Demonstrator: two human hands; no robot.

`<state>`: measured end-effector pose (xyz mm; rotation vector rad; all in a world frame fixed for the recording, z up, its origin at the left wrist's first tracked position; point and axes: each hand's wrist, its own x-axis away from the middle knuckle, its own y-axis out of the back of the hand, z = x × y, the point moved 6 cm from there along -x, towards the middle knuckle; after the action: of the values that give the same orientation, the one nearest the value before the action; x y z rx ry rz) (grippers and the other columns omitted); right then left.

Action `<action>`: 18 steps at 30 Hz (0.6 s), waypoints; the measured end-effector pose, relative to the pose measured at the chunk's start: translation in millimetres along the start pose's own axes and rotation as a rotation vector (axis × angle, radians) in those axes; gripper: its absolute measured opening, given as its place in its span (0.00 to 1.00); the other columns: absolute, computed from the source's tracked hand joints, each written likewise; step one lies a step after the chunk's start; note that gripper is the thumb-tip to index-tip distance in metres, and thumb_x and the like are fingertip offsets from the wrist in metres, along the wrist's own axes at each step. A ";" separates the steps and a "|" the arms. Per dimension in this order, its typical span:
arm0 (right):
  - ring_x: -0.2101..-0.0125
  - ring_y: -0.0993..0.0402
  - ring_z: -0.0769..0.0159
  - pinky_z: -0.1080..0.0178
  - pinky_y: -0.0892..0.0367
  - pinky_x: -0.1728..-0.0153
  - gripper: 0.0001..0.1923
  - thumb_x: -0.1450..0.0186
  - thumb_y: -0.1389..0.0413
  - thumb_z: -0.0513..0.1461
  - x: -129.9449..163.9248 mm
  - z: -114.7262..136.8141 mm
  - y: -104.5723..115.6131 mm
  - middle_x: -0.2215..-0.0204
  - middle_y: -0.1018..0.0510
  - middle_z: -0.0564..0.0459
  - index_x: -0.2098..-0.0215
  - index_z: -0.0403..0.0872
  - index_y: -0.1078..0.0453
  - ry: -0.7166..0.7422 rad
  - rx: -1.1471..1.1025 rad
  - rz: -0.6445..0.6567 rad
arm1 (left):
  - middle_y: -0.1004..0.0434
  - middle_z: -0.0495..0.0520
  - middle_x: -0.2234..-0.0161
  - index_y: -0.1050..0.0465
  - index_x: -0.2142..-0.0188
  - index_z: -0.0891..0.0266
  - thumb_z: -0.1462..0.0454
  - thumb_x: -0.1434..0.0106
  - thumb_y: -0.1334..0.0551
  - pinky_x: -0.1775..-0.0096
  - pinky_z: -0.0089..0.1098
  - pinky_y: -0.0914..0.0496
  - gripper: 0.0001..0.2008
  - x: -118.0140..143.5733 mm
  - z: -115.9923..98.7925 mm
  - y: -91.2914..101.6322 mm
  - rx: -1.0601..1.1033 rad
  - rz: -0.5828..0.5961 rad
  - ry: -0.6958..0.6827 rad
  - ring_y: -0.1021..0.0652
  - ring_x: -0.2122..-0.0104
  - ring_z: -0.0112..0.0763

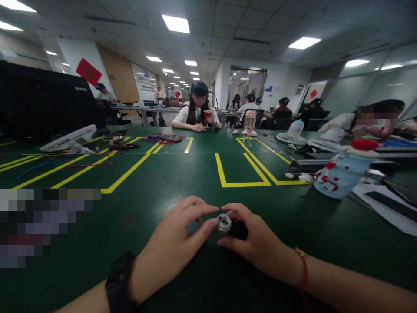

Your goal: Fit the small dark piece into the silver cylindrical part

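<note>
Metal motor pinched between left hand and right hand.

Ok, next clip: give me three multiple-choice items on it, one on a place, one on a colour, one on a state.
1. Where is the small metal part?
A. Between the fingertips of both hands, over the green table
B. Inside the yellow rectangle
C. Beside the white fan

2. What colour is the cord on the right wrist?
A. Blue
B. Red
C. White

3. How does the blue bottle at the right lie?
A. Upright
B. Tipped on its side
C. Held by a person

Answers: 1 A, the left hand and right hand meet on it. 2 B, the cord shows red. 3 B, it lies along the table.
</note>
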<state>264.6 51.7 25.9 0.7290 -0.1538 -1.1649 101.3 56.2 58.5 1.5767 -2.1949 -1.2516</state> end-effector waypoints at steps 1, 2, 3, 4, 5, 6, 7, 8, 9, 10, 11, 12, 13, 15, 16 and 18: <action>0.55 0.28 0.64 0.58 0.33 0.53 0.29 0.43 0.38 0.42 -0.1 -0.3 -1.0 0.54 0.26 0.50 0.46 0.49 0.40 -0.007 -0.006 0.010 | 0.25 0.50 0.60 0.24 0.58 0.52 0.60 0.35 0.42 0.59 0.33 0.30 0.10 -5.6 -9.3 -5.1 0.025 0.012 -0.011 0.25 0.61 0.33; 0.56 0.28 0.65 0.59 0.33 0.54 0.27 0.42 0.39 0.42 0.0 0.3 -1.4 0.54 0.26 0.50 0.46 0.49 0.40 -0.008 -0.006 0.016 | 0.25 0.50 0.62 0.22 0.61 0.53 0.61 0.36 0.41 0.60 0.32 0.30 0.08 -10.4 -15.8 -8.0 0.052 0.008 -0.016 0.25 0.62 0.32; 0.56 0.28 0.65 0.59 0.33 0.54 0.25 0.42 0.39 0.42 0.1 1.4 -1.3 0.54 0.26 0.50 0.48 0.48 0.39 -0.003 0.002 0.019 | 0.24 0.49 0.63 0.22 0.64 0.54 0.62 0.36 0.41 0.61 0.32 0.30 0.07 -14.2 -19.1 -8.9 0.077 -0.007 -0.013 0.25 0.63 0.32; 0.57 0.29 0.66 0.60 0.33 0.55 0.23 0.42 0.40 0.41 0.5 2.8 -0.3 0.55 0.26 0.51 0.49 0.48 0.37 0.004 0.015 0.012 | 0.24 0.49 0.65 0.22 0.66 0.54 0.62 0.37 0.40 0.62 0.32 0.31 0.07 -16.7 -19.2 -8.0 0.098 -0.032 -0.002 0.25 0.64 0.32; 0.58 0.29 0.67 0.61 0.33 0.56 0.21 0.42 0.40 0.40 1.0 3.7 1.1 0.56 0.26 0.51 0.51 0.48 0.36 0.009 0.028 0.002 | 0.24 0.49 0.66 0.21 0.67 0.54 0.62 0.38 0.39 0.62 0.32 0.31 0.07 -18.0 -16.3 -6.0 0.113 -0.060 0.018 0.25 0.65 0.32; 0.60 0.29 0.68 0.62 0.33 0.58 0.19 0.42 0.40 0.39 1.5 4.2 2.5 0.58 0.26 0.52 0.53 0.48 0.36 0.010 0.038 -0.009 | 0.24 0.49 0.66 0.21 0.67 0.54 0.61 0.38 0.38 0.62 0.33 0.31 0.06 -18.1 -11.1 -4.1 0.122 -0.080 0.045 0.25 0.65 0.33; 0.62 0.29 0.68 0.63 0.33 0.60 0.18 0.43 0.41 0.37 2.0 4.3 4.0 0.60 0.26 0.53 0.54 0.48 0.36 0.009 0.046 -0.021 | 0.24 0.49 0.66 0.20 0.67 0.54 0.60 0.39 0.38 0.62 0.33 0.31 0.06 -17.4 -4.4 -3.8 0.127 -0.076 0.074 0.25 0.65 0.33; 0.63 0.29 0.69 0.64 0.34 0.61 0.17 0.43 0.41 0.36 2.5 4.1 5.0 0.61 0.26 0.53 0.55 0.48 0.36 0.008 0.054 -0.032 | 0.24 0.49 0.65 0.20 0.66 0.53 0.59 0.39 0.37 0.61 0.34 0.31 0.07 -16.1 2.7 -5.2 0.128 -0.054 0.099 0.25 0.64 0.34; 0.64 0.30 0.69 0.65 0.34 0.63 0.17 0.43 0.42 0.36 2.8 3.9 5.5 0.62 0.26 0.54 0.56 0.47 0.37 0.009 0.064 -0.039 | 0.24 0.50 0.64 0.19 0.66 0.52 0.59 0.40 0.37 0.60 0.35 0.31 0.06 -14.4 9.4 -8.5 0.122 -0.016 0.115 0.24 0.63 0.35; 0.64 0.30 0.69 0.65 0.34 0.63 0.17 0.44 0.42 0.35 3.0 3.9 5.4 0.62 0.26 0.54 0.56 0.47 0.37 0.012 0.074 -0.044 | 0.24 0.50 0.63 0.19 0.66 0.52 0.59 0.40 0.36 0.58 0.36 0.31 0.06 -12.7 15.1 -13.2 0.108 0.028 0.120 0.25 0.61 0.35; 0.63 0.30 0.69 0.65 0.34 0.62 0.18 0.44 0.42 0.35 3.1 4.1 5.0 0.62 0.26 0.53 0.56 0.47 0.37 0.018 0.086 -0.047 | 0.24 0.50 0.61 0.19 0.65 0.51 0.59 0.40 0.36 0.57 0.37 0.31 0.06 -11.2 19.3 -18.8 0.082 0.072 0.115 0.25 0.60 0.36; 0.62 0.30 0.69 0.64 0.34 0.61 0.18 0.44 0.42 0.35 3.3 4.6 4.4 0.61 0.27 0.53 0.55 0.47 0.37 0.026 0.098 -0.051 | 0.24 0.50 0.60 0.19 0.65 0.50 0.59 0.40 0.35 0.55 0.38 0.32 0.06 -10.0 22.1 -24.4 0.046 0.107 0.102 0.25 0.59 0.37; 0.61 0.30 0.69 0.64 0.34 0.60 0.19 0.44 0.43 0.35 3.7 5.0 3.9 0.59 0.27 0.53 0.54 0.47 0.37 0.033 0.111 -0.053 | 0.24 0.49 0.59 0.19 0.65 0.49 0.59 0.40 0.35 0.55 0.39 0.33 0.06 -9.3 23.7 -29.4 0.004 0.129 0.087 0.26 0.58 0.38; 0.59 0.30 0.68 0.64 0.33 0.58 0.20 0.43 0.43 0.36 5.0 5.2 4.5 0.57 0.27 0.52 0.52 0.48 0.37 0.041 0.137 -0.058 | 0.24 0.49 0.58 0.19 0.64 0.48 0.59 0.40 0.35 0.54 0.41 0.34 0.06 -8.8 23.9 -36.0 -0.058 0.150 0.063 0.26 0.57 0.39; 0.59 0.29 0.68 0.63 0.33 0.57 0.21 0.42 0.43 0.37 6.2 4.2 6.4 0.56 0.27 0.52 0.51 0.49 0.38 0.039 0.155 -0.062 | 0.24 0.49 0.58 0.20 0.62 0.47 0.59 0.40 0.35 0.53 0.41 0.34 0.07 -8.7 23.3 -36.7 -0.064 0.152 0.058 0.26 0.56 0.39; 0.58 0.29 0.66 0.62 0.33 0.56 0.22 0.41 0.43 0.39 10.0 -1.2 16.0 0.55 0.27 0.52 0.49 0.50 0.39 0.024 0.214 -0.079 | 0.24 0.50 0.56 0.22 0.56 0.47 0.58 0.40 0.36 0.52 0.41 0.33 0.12 -7.0 24.1 -31.5 -0.028 0.137 0.072 0.27 0.55 0.39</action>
<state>281.8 46.7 32.0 0.9450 -0.2337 -1.2260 113.1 72.0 23.4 1.4120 -2.1893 -1.1623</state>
